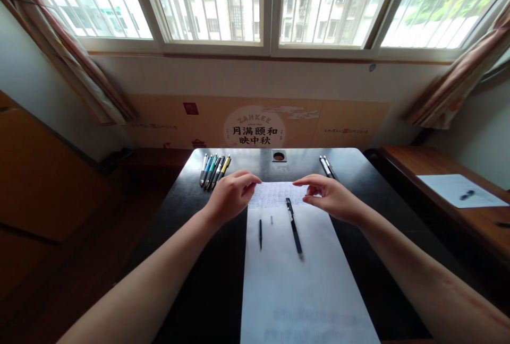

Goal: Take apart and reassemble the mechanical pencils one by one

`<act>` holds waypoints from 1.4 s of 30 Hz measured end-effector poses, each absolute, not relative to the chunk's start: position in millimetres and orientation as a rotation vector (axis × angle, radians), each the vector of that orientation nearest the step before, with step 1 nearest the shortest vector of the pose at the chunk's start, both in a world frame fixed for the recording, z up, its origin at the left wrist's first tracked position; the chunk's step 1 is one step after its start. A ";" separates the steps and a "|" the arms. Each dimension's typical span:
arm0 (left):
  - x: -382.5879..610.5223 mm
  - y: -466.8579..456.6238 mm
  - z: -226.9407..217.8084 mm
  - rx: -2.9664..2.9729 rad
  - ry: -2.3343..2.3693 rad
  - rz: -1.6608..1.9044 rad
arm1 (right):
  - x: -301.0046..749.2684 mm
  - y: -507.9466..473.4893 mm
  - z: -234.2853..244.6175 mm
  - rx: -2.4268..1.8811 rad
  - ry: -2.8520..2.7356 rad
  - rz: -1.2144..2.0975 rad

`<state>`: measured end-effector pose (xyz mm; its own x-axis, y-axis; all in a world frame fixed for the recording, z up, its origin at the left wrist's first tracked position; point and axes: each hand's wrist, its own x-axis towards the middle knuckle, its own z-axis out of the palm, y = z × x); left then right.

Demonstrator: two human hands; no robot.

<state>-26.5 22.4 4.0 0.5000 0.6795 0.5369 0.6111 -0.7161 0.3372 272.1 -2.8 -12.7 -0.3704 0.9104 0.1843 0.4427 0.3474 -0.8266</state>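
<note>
A long white sheet of paper (279, 280), with rows of handwriting across its far end, lies on the black table. My left hand (231, 196) is over its far left edge, index finger stretched out and thumb just below, with nothing visible between them. Across from it, my right hand (332, 196) hovers at the far right edge, thumb and index finger apart, empty. Between and below the hands, a black pen (295, 230) rests slantwise on the paper. Left of the pen lie a thin dark pen part (260, 233) and a tiny pale piece (271, 220), too small to identify.
Several pens (214, 170) lie in a row at the table's far left. More pens (327, 166) are at the far right. A square-framed hole (279, 156) is set in the far edge. To the right, a wooden desk (402, 166) holds another paper sheet (446, 185).
</note>
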 end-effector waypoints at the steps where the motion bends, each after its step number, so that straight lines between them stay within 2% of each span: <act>1: -26.3 22.6 3.2 2.619 1.148 1.015 | 271.3 -3.1 -13.3 -1.173 -1.961 0.889; 7: -22.5 19.5 1.2 2.613 1.168 0.987 | 270.9 -1.9 -13.5 -1.175 -1.937 1.027; 12: -23.1 20.1 0.7 2.602 1.203 0.991 | 272.9 -2.3 -7.8 -1.196 -2.006 0.943; 19: -23.1 22.0 -1.2 2.593 1.221 0.975 | 270.3 -7.3 -8.2 -0.959 -2.143 1.092; 31: -22.6 21.3 -0.9 2.593 1.200 0.938 | 275.3 -11.3 -0.7 -1.008 -2.391 1.235; 36: -24.8 24.8 -3.7 2.583 1.197 0.960 | 280.7 -8.0 3.8 -0.961 -2.415 1.161; 42: -26.0 31.3 -10.3 2.507 1.227 0.920 | 280.8 6.1 -18.3 -1.135 -1.995 0.831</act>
<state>-26.0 31.3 -10.3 0.4610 0.7680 0.4447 0.6419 -0.6346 0.4304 280.8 6.1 -18.3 -0.3833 0.8899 0.2473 0.4511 0.4140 -0.7906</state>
